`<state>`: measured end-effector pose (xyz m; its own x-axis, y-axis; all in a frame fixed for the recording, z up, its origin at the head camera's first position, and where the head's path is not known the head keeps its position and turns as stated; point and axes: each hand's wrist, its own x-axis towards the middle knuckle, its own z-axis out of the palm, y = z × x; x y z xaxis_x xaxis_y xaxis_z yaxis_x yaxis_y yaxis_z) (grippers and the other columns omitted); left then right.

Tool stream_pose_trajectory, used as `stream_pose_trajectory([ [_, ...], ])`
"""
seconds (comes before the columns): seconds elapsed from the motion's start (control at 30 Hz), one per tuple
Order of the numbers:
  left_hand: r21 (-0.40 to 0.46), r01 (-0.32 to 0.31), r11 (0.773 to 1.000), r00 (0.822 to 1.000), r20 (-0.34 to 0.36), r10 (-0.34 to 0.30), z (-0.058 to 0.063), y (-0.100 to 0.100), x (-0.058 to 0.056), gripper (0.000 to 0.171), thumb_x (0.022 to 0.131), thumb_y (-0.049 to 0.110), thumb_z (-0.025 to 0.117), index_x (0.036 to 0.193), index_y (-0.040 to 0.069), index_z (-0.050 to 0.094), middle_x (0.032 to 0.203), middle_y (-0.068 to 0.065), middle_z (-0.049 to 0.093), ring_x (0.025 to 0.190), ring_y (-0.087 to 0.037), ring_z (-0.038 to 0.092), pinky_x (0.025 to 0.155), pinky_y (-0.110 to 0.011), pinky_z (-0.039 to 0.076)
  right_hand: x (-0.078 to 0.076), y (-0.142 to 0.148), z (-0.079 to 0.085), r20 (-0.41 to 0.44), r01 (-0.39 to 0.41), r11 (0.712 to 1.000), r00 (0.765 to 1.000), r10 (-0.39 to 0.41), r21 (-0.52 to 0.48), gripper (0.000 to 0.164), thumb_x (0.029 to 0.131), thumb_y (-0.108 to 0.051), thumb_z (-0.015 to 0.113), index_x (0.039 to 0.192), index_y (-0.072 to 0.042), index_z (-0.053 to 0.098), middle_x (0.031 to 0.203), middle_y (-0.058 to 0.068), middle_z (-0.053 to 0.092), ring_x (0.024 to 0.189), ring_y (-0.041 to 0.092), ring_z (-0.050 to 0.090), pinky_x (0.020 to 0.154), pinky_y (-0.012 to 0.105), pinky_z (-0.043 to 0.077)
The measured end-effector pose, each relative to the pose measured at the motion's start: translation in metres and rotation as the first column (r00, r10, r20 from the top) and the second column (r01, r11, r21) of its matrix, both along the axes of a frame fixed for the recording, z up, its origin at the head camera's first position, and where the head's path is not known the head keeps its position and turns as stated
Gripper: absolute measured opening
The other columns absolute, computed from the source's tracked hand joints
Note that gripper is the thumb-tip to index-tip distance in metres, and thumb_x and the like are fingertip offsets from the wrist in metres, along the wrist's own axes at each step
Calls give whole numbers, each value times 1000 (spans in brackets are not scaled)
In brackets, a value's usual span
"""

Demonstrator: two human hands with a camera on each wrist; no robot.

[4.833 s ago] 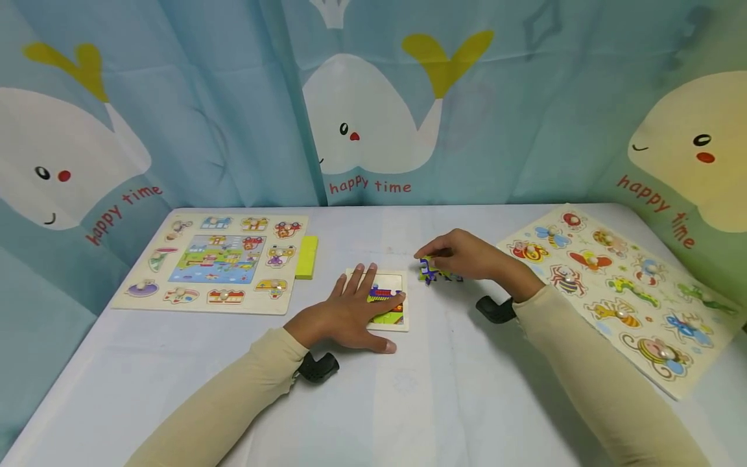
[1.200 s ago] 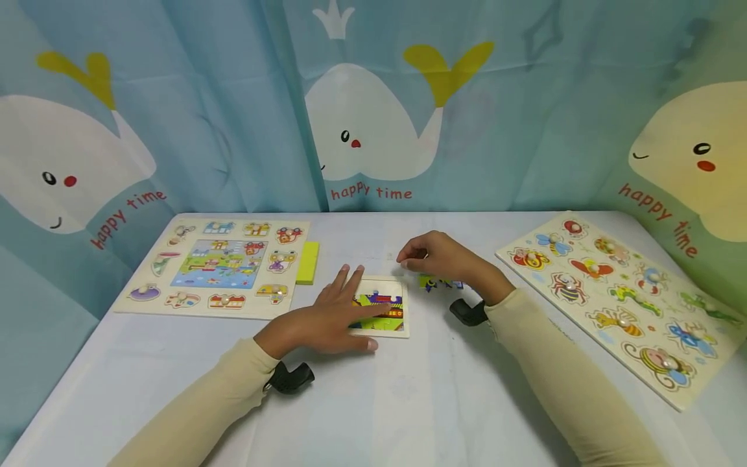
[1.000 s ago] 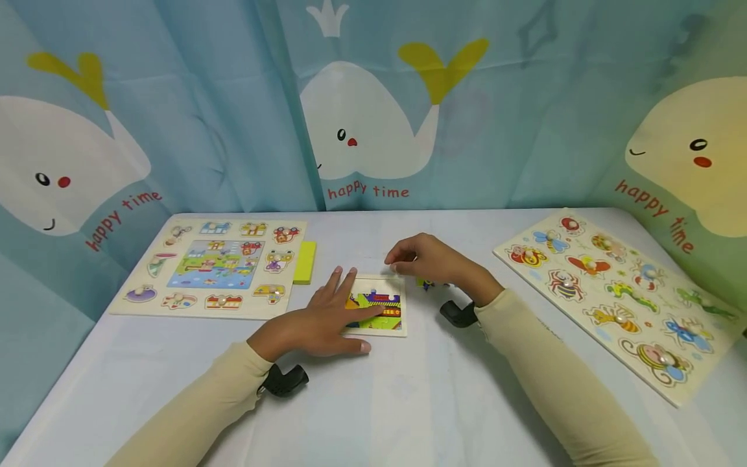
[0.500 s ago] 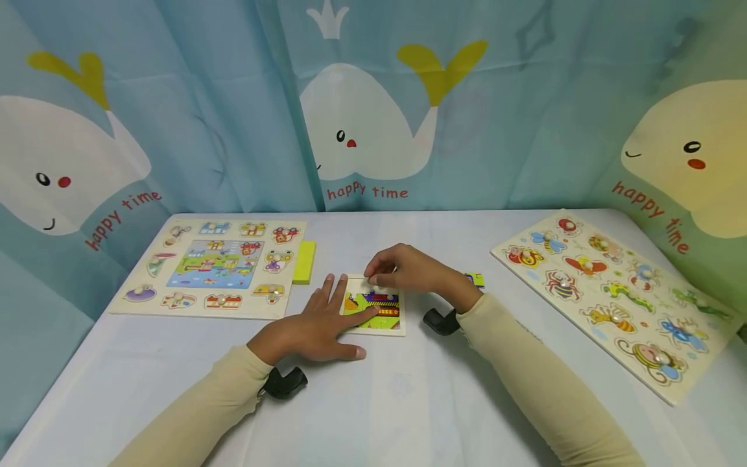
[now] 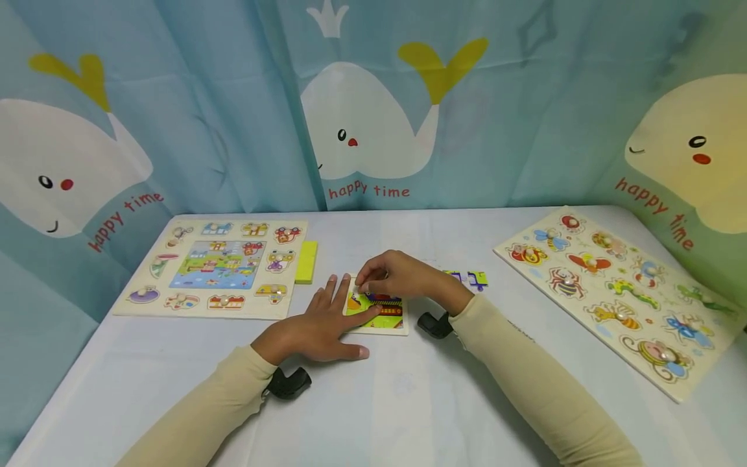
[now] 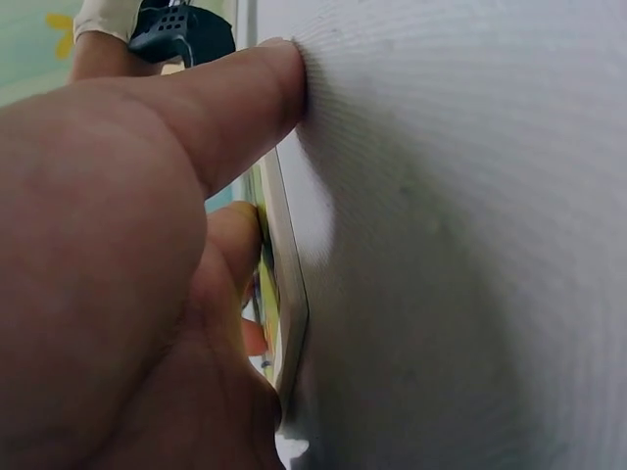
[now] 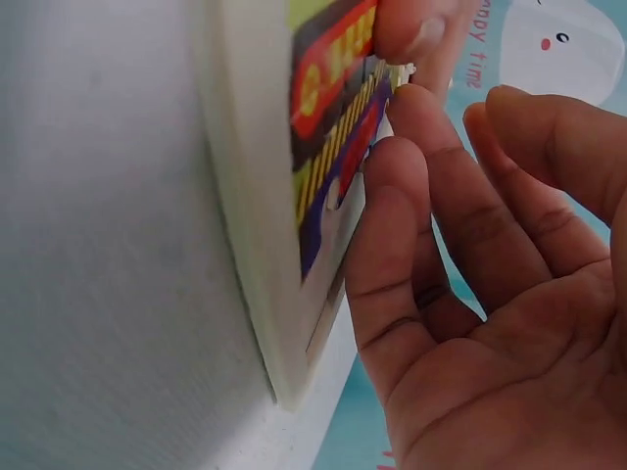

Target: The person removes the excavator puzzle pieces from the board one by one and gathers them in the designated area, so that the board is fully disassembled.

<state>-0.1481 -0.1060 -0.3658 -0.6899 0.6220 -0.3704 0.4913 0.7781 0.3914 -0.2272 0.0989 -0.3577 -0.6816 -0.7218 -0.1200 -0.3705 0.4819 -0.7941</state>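
A small jigsaw puzzle board (image 5: 385,332) with a pale wooden rim lies mid-table, part of its colourful vehicle picture laid in. My left hand (image 5: 323,324) rests flat on its left side, fingers spread and index finger across the picture. In the left wrist view the thumb touches the table beside the board's edge (image 6: 292,294). My right hand (image 5: 403,279) bends over the board's upper left and pinches a small puzzle piece (image 7: 406,74), mostly hidden by the fingertips. Loose puzzle pieces (image 5: 477,280) lie right of the board, partly behind the right wrist.
At the left lies a large peg puzzle (image 5: 216,301) with vehicles and a harbour picture. A yellow block (image 5: 306,263) sits against its right edge. An insect peg puzzle (image 5: 589,292) lies slanted at the right. A whale-printed curtain (image 5: 373,130) hangs behind the table.
My right hand has moved left from beside the loose pieces to over the board's upper left, uncovering some of those pieces. The left hand stays on the board, after shifting slightly left.
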Motion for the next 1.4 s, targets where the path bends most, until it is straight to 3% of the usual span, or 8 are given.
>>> stream_pose_trajectory([
  [0.2, 9, 4, 1000, 1000, -7, -4, 0, 0, 0, 71, 94, 54, 56, 155, 33, 26, 157, -18, -22, 140, -38, -27, 112, -56, -5, 1, -1, 2, 10, -4, 1000, 1000, 4, -20, 14, 95, -5, 62, 107, -2, 69, 99, 1, 71, 90, 12, 65, 89, 30, 49],
  [0.47, -1, -1, 1000, 1000, -7, 1, 0, 0, 0, 73, 93, 57, 55, 155, 32, 25, 157, -18, -24, 139, -37, -28, 112, -56, -5, 3, 0, 3, 15, 3, 999, 1000, -2, -42, 17, 96, -6, 61, 112, -1, 67, 102, 2, 71, 87, 14, 62, 82, 29, 49],
  [0.7, -2, -9, 1000, 1000, 4, 9, -1, 0, 1, 79, 89, 63, 55, 155, 34, 23, 157, -14, -25, 140, -34, -29, 112, -54, -7, 3, -3, 1, 3, -24, 996, 1000, 24, -81, 18, 96, -5, 62, 112, 1, 68, 105, 5, 69, 92, 15, 64, 88, 30, 49],
  [0.87, -7, -8, 1000, 1000, 9, 8, -2, 0, 0, 81, 88, 64, 57, 155, 35, 22, 158, -14, -23, 140, -33, -29, 112, -54, -8, 3, -4, 0, 14, -38, 992, 999, 40, -121, 18, 95, 0, 61, 111, 5, 66, 99, 9, 68, 88, 17, 63, 85, 29, 50],
  [1.2, -21, -19, 1000, 1000, 10, 19, -2, 1, 0, 82, 87, 64, 58, 155, 36, 22, 158, -14, -21, 140, -32, -29, 113, -53, -8, 3, -6, -2, 53, -53, 989, 997, 61, -134, 18, 93, 3, 60, 109, 5, 67, 96, 8, 67, 86, 18, 60, 83, 29, 50],
  [1.4, -33, -16, 999, 1000, 4, 16, -2, 0, 1, 82, 87, 64, 57, 155, 36, 22, 158, -13, -23, 140, -32, -29, 113, -53, -8, 2, -9, -3, 91, -47, 996, 994, 54, -78, 15, 94, 0, 61, 107, 3, 68, 93, 5, 67, 83, 16, 59, 82, 27, 50],
])
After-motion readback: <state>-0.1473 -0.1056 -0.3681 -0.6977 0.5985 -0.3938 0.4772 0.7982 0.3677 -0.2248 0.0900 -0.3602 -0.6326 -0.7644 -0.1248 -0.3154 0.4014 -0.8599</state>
